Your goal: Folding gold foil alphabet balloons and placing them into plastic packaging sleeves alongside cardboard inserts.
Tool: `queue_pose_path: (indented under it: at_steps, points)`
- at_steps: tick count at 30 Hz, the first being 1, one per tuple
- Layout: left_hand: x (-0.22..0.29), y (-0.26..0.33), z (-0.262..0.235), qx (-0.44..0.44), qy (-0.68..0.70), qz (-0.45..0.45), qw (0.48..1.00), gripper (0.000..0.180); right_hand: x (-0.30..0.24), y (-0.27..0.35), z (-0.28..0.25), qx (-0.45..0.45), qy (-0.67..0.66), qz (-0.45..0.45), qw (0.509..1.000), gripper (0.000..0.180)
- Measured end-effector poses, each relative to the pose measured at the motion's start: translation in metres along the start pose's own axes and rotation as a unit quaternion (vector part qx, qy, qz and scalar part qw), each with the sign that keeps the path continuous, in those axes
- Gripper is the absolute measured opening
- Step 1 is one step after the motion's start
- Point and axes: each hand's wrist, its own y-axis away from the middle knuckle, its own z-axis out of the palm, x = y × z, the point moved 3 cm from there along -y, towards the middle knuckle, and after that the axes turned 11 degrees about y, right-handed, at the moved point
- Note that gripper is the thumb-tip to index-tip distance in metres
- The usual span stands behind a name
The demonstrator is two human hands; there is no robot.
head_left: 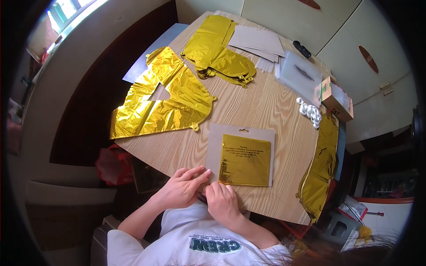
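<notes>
At the near edge of the worktop [266,111], both hands [204,190] pinch the lower-left corner of a grey card sleeve [216,146] holding folded gold foil [245,160]. Sleeve extends away and rightward, right hand [223,201] nearer, left hand [184,187] curled beside it.

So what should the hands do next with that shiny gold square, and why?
Probably push the folded gold foil a bit further into the clear flat bag. Both hands, left and right, pinch at the bag's near edge, and the foil's corner sits right at that edge, so it seems not fully tucked in.
</notes>
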Motion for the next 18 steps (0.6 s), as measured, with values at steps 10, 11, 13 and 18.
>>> queue_pose_path:
  at_steps: [10,11,13,18]
  points:
    - [0.004,-0.002,0.003,0.036,-0.048,0.037,0.997,0.059,0.006,0.012,-0.01,0.042,-0.098,-0.101,0.989,0.006]
    - [0.004,-0.002,0.004,0.037,-0.058,0.04,0.997,0.059,0.01,0.015,-0.01,0.063,-0.12,-0.072,0.988,0.007]
    - [0.003,-0.002,0.005,0.042,-0.067,0.042,0.996,0.06,0.018,0.019,-0.009,0.104,-0.164,-0.013,0.981,0.01]
    - [0.004,0.0,0.005,0.053,-0.059,0.036,0.996,0.061,0.012,0.005,-0.009,0.077,-0.094,0.003,0.993,0.014]
